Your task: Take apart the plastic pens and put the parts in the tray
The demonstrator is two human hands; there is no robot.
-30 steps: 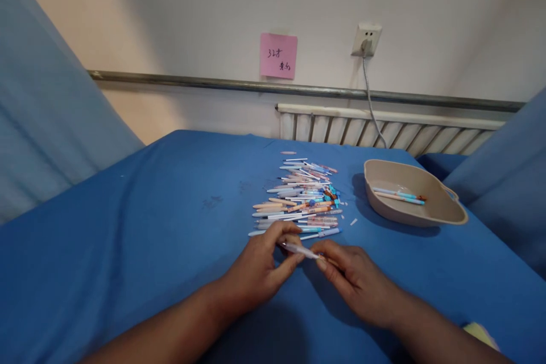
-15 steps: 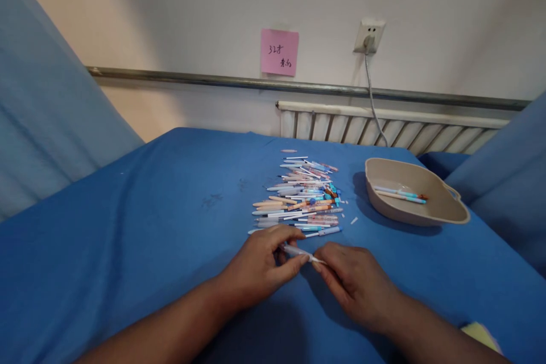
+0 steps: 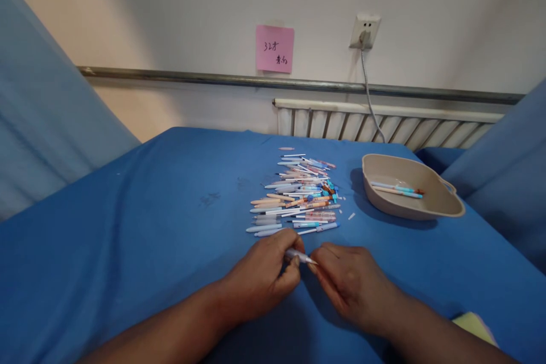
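A pale, whitish pen barrel (image 3: 298, 256) with a pointed end lies across the fingers of my left hand (image 3: 268, 270), which is closed around it. The tip points right, toward my right hand (image 3: 352, 281). My right hand is closed, its thumb and forefinger pinched at that tip; anything further inside its grip is hidden. Just beyond both hands, a pile of pen parts (image 3: 294, 199) spreads over the blue cloth, with barrels, white refills and coloured caps. Closest to my hands is a white-and-blue pen part (image 3: 326, 228).
A beige plastic basket (image 3: 426, 213) holding a few pens stands at the right. Small white bits (image 3: 352, 216) lie beside the pile. A yellow pad (image 3: 475, 327) sits by my right forearm. Behind the table are a radiator (image 3: 333, 119) and a plugged-in cable (image 3: 367, 85).
My left thumb has drawn back and bent, and the barrel has turned a little between the hands. My right hand stays pinched at the tip. The camera view has shifted slightly.
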